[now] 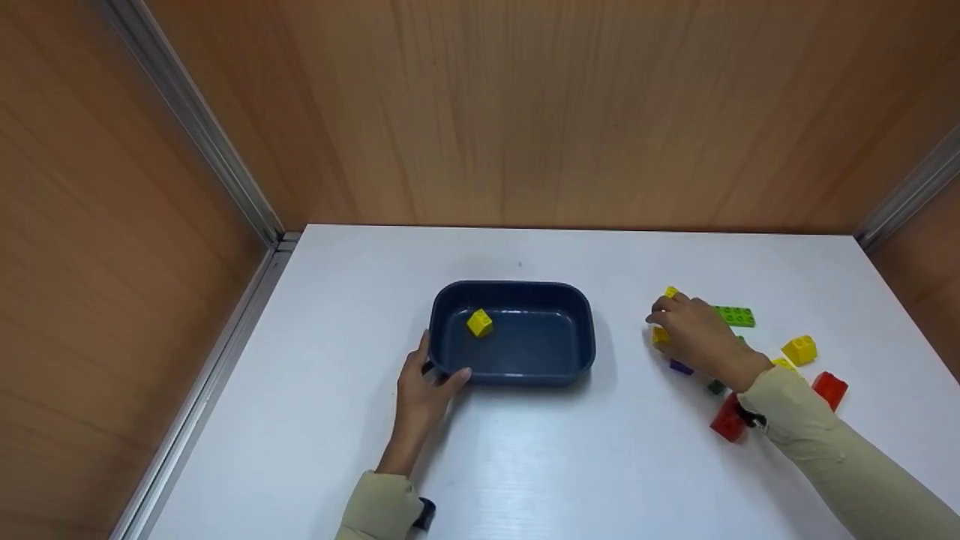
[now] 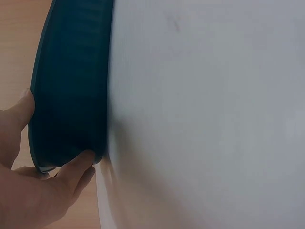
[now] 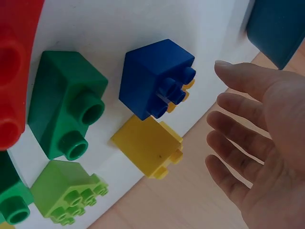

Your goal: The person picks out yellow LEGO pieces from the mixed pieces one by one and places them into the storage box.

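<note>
A dark blue plastic tray point(image 1: 517, 379) lies on the white table with one yellow toy brick point(image 1: 480, 323) inside, toward its left. My left hand point(image 1: 422, 397) grips the tray's near left corner, thumb on the near wall, fingers around the left end; the left wrist view shows this hand point(image 2: 45, 191) against the tray wall point(image 2: 71, 86). My right hand point(image 1: 697, 337) hovers among loose toy bricks at the right. In the right wrist view that hand point(image 3: 252, 138) has spread fingers holding nothing, beside a blue brick point(image 3: 147, 71) and a yellow brick point(image 3: 145, 143).
Around the right arm lie a light green brick point(image 1: 735, 316), a yellow brick point(image 1: 800, 349) and red bricks point(image 1: 830, 390), partly hidden by the sleeve. A dark green brick point(image 3: 62, 105) shows in the right wrist view. Wooden panels point(image 1: 525, 112) stand behind the table.
</note>
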{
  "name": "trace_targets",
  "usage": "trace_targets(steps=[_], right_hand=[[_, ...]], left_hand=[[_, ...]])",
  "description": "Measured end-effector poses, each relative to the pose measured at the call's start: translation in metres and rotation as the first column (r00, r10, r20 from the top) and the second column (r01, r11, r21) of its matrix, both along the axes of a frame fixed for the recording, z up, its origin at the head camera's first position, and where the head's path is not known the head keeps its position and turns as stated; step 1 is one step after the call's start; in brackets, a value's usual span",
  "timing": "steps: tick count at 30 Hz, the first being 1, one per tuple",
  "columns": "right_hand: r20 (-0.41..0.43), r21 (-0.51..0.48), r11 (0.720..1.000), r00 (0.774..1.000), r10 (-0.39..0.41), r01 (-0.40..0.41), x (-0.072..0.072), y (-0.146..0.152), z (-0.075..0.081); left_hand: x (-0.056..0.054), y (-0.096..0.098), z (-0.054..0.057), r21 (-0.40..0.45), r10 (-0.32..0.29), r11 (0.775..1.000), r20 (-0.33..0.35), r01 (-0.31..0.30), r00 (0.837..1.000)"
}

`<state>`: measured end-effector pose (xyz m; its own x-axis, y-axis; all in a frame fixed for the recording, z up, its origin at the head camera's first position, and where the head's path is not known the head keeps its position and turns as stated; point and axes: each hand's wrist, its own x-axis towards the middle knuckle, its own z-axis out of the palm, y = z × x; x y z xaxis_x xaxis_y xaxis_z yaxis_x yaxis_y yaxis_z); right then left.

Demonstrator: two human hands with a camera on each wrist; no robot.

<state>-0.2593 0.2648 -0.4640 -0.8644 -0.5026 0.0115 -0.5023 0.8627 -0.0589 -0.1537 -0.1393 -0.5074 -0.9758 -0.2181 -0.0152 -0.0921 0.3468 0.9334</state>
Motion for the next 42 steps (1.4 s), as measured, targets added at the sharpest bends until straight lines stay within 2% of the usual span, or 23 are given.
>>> trace_targets(steps=[15, 28, 35, 42], right_hand=[[-0.008, 0.080, 0.997, 1.000, 0.014, -0.014, -0.004, 0.006, -0.006], [-0.072, 0.083, 0.996, 0.996, 0.047, -0.041, -0.004, 0.005, -0.012], [-0.110, 0.083, 0.995, 0.992, 0.064, -0.055, -0.006, 0.005, -0.015], [-0.094, 0.098, 0.995, 0.994, 0.047, -0.038, -0.007, 0.004, -0.015]], left_hand=[[0.000, 0.000, -0.002, 0.016, -0.010, 1.000, -0.018, 0.010, 1.000], [0.001, -0.002, -0.003, 0.027, -0.014, 1.000, -0.024, 0.015, 1.000], [-0.001, 0.000, -0.001, 0.005, -0.006, 1.000, -0.011, 0.006, 1.000], [-0.002, 0.001, 0.000, 0.002, -0.003, 1.000, -0.004, 0.003, 1.000]])
